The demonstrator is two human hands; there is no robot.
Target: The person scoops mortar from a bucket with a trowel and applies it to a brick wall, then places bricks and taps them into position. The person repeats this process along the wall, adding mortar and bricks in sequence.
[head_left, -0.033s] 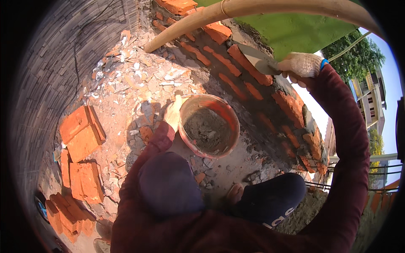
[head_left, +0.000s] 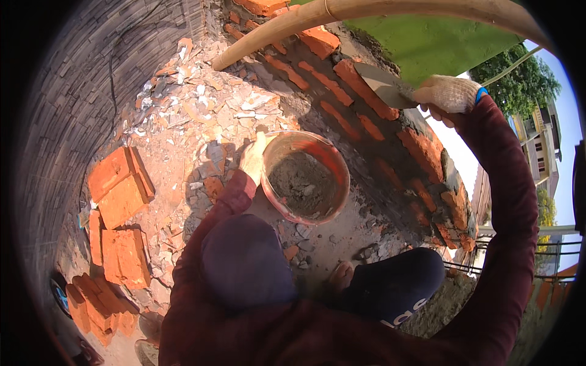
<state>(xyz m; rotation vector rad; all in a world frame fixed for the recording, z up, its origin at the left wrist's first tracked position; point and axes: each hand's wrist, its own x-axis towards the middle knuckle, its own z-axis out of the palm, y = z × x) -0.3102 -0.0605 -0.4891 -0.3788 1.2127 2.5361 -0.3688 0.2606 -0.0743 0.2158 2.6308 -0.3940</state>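
Note:
A reddish bucket (head_left: 339, 198) stands upright on the rubble in front of my knees. Grey wet mortar (head_left: 302, 182) lies inside it. My left hand (head_left: 253, 160) is closed on the bucket's left rim. At the upper right, my right hand (head_left: 448, 94), in a pale knitted glove with a blue cuff edge, grips a trowel (head_left: 381, 85). The glove covers the trowel's handle. The blade is over the top course of the brick wall (head_left: 418, 149), where grey mortar shows between orange bricks; whether it touches cannot be told.
Loose orange bricks (head_left: 125, 259) are stacked at the left. Broken tile and brick rubble (head_left: 207, 113) covers the ground. A bamboo pole (head_left: 278, 33) slants across the top. A grey stone-patterned wall (head_left: 67, 116) rises at the far left; a green surface (head_left: 427, 46) lies beyond the brickwork.
My right hand and the trowel have shifted slightly to the right along the wall. My left hand stays on the bucket rim. The whole view has moved a little.

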